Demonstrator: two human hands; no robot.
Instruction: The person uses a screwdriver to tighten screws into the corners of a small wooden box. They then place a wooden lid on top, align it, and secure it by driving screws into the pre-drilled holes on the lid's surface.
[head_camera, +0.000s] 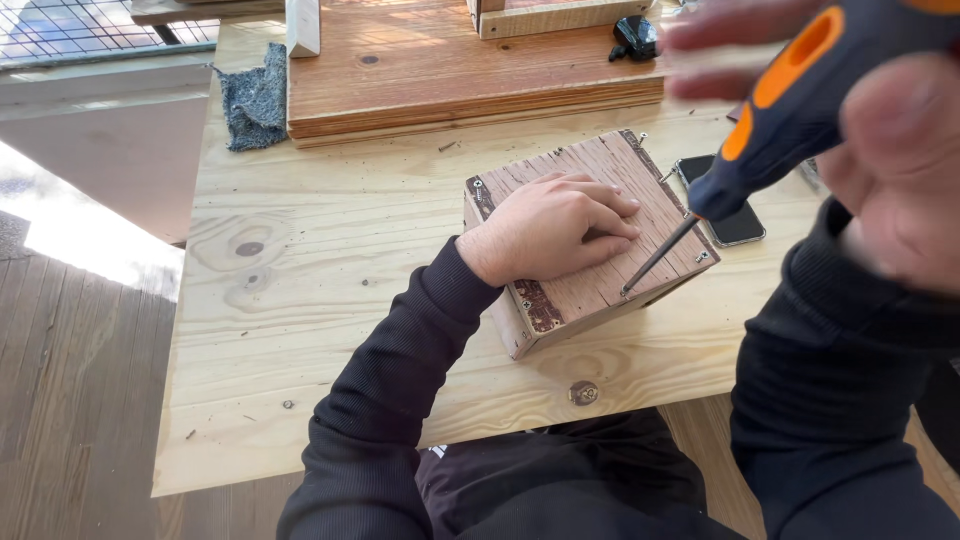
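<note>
We press our left hand (548, 228) flat, fingers spread and grasping nothing, on top of a small wooden box (590, 245) that sits near the front edge of the plywood desk (300, 300). Our right hand (880, 130), close to the camera and blurred, is wrapped around the dark blue and orange handle of a screwdriver (760, 130), whose metal tip meets the box's top near its front right corner. A dark phone (722, 200) lies just beside the box on the right. Behind it rest a thick wooden board (450, 70) and a grey rag (255, 100).
</note>
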